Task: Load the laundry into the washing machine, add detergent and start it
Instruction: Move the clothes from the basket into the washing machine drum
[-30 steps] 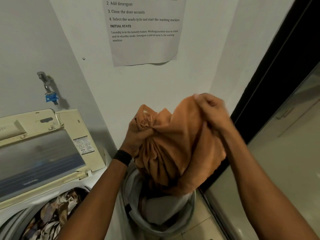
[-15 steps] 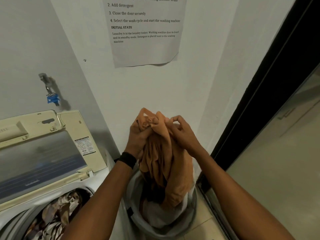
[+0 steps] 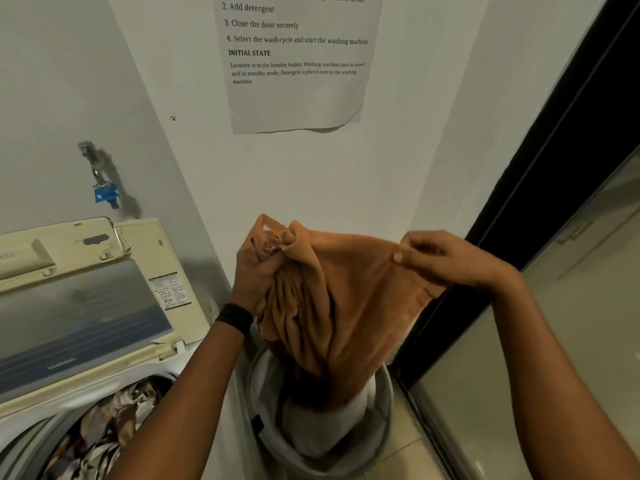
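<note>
The rumpled orange cloth (image 3: 346, 306) is being held hanging over the round grey laundry basket (image 3: 385, 396), gripped in the curled fingers of the left hand (image 3: 251, 273) and pinched at its edge by the right hand (image 3: 446, 258), while the open white washing machine (image 3: 114, 379) is lying leftward, nearer the left hand.

Reaches up and forward with both bare forearms, rising from the bottom edge of the view. Grips a bunched gather of orange cloth (image 3: 346, 306) in the left hand (image 3: 254, 271), fingers curled tight round it, a black band (image 3: 235, 318) about that wrist. Pinches a stretched edge of the same cloth between thumb and fingertips of the right hand (image 3: 446, 258), held level with the left, off to its right, wrist bent.
</note>
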